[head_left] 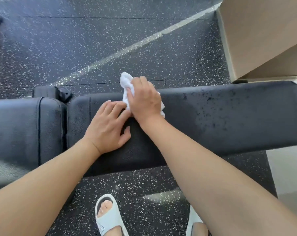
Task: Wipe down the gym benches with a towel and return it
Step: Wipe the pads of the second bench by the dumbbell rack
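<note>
Both hands work low over the long bench pad (pixel 212 120). Right hand (pixel 144 101) grips the bunched white towel (pixel 125 82), fingers curled over it, pressing it onto the pad's far edge near the middle. Left hand (pixel 108 126) lies flat just beside it on the left, fingers straight and spread, holding nothing, seemingly bracing on the vinyl. Both forearms reach forward from the near side, wrists roughly level. As a judgement, the towel is light, soft and limp, so a loose wad in the palm suits it best; the vinyl looks smooth and firm. Dark speckles mark the pad to the right, likely the part not yet wiped.
</note>
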A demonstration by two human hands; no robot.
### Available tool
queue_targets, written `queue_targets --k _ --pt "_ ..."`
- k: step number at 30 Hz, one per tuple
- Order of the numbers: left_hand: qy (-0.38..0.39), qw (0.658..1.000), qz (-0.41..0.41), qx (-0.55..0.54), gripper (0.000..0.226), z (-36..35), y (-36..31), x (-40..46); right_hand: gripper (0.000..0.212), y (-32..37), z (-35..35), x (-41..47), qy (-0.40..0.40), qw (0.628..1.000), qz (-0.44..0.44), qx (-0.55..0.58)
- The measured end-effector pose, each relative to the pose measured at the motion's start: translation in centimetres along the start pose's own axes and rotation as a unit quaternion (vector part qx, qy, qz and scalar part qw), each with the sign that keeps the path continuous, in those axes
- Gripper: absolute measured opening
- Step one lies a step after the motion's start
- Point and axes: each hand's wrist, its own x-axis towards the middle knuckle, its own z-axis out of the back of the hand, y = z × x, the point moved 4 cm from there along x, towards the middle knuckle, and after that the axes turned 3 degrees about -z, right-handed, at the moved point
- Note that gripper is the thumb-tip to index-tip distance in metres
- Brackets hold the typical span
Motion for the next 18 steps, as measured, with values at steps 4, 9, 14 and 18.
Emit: queue_targets --k 4,9,14,18 --pt "-0.071 0.971 0.222 -0.048 0.040 -0.5 -4.2 -2.1 0.023 0.4 -0.3 -1.1 0.032 0.997 0.060 0.035" --pt "-0.083 0.917 0.383 -0.072 0.045 -2.6 -11.7 -1.5 0.021 -6.4 3.6 -5.7 0.036 0.986 0.155 0.055" --pt "-0.074 0.904 0.417 -0.052 0.044 -2.1 -11.3 -1.0 0.015 -16.5 7.9 -13.4 0.022 0.982 0.176 0.066" --pt "-0.041 0.950 0.308 -0.031 0.041 -0.4 -8.3 3.6 0.013 -20.4 8.9 -16.1 0.058 0.982 0.154 0.097"
